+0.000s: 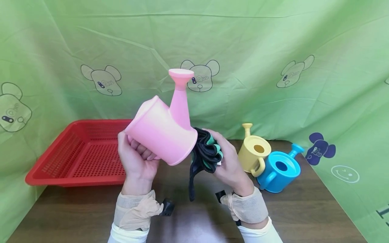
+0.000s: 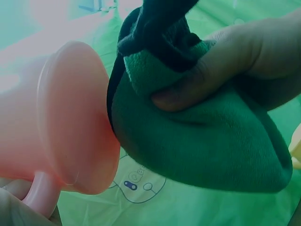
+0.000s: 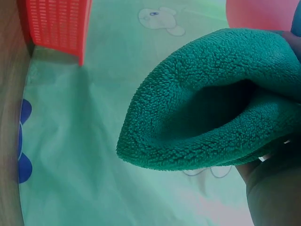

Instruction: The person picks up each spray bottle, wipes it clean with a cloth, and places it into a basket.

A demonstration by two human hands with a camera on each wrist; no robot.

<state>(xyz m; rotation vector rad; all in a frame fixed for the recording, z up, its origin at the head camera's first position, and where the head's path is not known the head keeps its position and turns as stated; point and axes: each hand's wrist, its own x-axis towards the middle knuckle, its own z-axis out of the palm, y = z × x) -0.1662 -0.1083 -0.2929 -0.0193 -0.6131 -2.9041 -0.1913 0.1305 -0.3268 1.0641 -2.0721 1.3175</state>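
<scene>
A pink watering can [image 1: 161, 131] is held up over the table, tilted with its base to the lower right and its spout upward. My left hand [image 1: 136, 162] grips it with fingers curled around its handle [image 2: 43, 193]. Folded in my right hand [image 1: 229, 162] is a green terry cloth [image 2: 188, 146] with black edging. The thumb presses on its near face, while the other fingers are mostly hidden behind. The bunched cloth lies right at the can's base, and one dark strip of it hangs down.
Left of my hands, a red plastic basket [image 1: 97, 158] stands on the brown wooden table [image 1: 291, 216]. To the right stand a yellow watering can [image 1: 246, 157] and a blue watering can [image 1: 279, 180] close together. A green printed curtain [image 1: 243, 40] surrounds the table's back and sides.
</scene>
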